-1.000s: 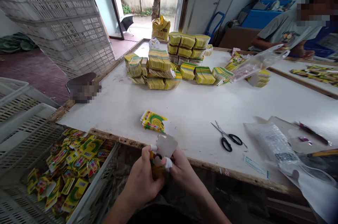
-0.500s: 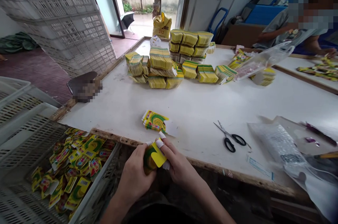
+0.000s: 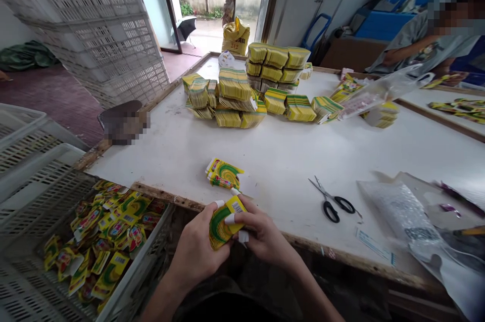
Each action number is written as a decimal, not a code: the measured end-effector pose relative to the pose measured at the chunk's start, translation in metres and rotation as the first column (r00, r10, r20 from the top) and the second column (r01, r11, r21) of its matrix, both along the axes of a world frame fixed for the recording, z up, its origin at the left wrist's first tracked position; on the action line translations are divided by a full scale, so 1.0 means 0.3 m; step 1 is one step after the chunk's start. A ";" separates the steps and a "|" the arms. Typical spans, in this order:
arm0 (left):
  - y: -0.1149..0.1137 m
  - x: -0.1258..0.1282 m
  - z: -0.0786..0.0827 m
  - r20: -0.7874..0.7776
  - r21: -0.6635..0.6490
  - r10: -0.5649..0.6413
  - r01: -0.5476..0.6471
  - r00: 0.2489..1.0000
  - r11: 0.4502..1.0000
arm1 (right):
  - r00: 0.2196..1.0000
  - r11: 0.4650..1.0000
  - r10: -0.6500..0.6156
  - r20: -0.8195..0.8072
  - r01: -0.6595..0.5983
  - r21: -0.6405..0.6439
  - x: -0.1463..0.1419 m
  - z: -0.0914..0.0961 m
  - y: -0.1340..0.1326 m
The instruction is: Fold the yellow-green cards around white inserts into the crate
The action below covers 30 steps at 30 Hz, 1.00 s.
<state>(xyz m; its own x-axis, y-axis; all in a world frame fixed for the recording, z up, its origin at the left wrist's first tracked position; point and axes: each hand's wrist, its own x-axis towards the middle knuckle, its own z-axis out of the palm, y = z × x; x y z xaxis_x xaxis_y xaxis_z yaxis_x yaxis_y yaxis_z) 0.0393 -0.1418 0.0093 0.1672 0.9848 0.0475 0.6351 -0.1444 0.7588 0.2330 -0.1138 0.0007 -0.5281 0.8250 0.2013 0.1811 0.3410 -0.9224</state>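
Both hands grip one yellow and green card packet (image 3: pixel 224 222) just below the near edge of the white table (image 3: pixel 265 160). My left hand (image 3: pixel 197 248) wraps its left side, thumb on top. From the right, my right hand (image 3: pixel 261 236) pinches it, with white covers on the fingertips. A small pile of the same packets (image 3: pixel 224 174) lies on the table just beyond my hands.
A white crate (image 3: pixel 147 256) at lower left holds several loose packets. Bundled stacks (image 3: pixel 261 84) stand at the table's far side. Scissors (image 3: pixel 333 201) and clear bags (image 3: pixel 405 216) lie to the right. Another person (image 3: pixel 428 44) works at far right. Crates (image 3: pixel 94 24) lean at upper left.
A second ago my hands held a white-backed card upright. They have since turned and folded it, so it now shows its yellow and green face, tilted, between both hands.
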 end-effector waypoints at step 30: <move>0.017 0.057 -0.013 0.938 -0.334 0.347 -0.338 -0.023 0.880 | 0.956 0.900 -0.114 -0.272 -0.017 -0.435 -0.217 0.005 -0.057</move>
<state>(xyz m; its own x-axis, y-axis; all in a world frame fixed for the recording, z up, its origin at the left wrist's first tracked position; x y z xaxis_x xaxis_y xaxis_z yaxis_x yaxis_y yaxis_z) 0.0564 -0.1366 0.0053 -0.3811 0.9093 -0.1673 -0.6797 -0.1530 0.7173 0.1680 -0.1310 0.0022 -0.4593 0.8872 -0.0426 -0.1042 -0.1015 -0.9894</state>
